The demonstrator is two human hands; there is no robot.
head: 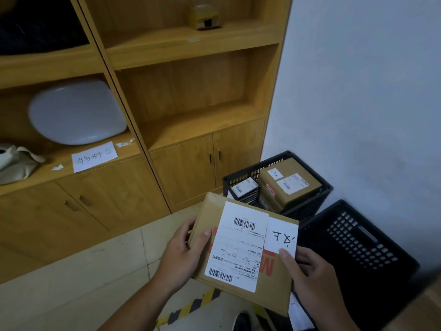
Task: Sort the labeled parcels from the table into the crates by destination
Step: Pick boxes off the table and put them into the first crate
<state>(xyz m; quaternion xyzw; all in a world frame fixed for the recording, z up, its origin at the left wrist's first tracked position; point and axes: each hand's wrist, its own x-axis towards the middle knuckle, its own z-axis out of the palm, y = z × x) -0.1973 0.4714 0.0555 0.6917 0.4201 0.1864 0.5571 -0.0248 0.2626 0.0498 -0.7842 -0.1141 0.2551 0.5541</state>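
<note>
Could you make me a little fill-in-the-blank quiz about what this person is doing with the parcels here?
1. The flat brown parcel is held by ____ hands.
2. The far crate already holds a ____ box with a handwritten tag.
3. The near crate, by the right hand, is coloured ____.
4. The left hand grips the parcel's ____ edge.

Missing words: both; brown; black; left

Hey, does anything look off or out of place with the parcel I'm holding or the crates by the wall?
Nothing looks damaged or spilled. The parcel held by the left hand and right hand is turned so its handwritten tag reads upside down. In the far crate, the box sits tilted. The near crate shows no parcels.
</note>
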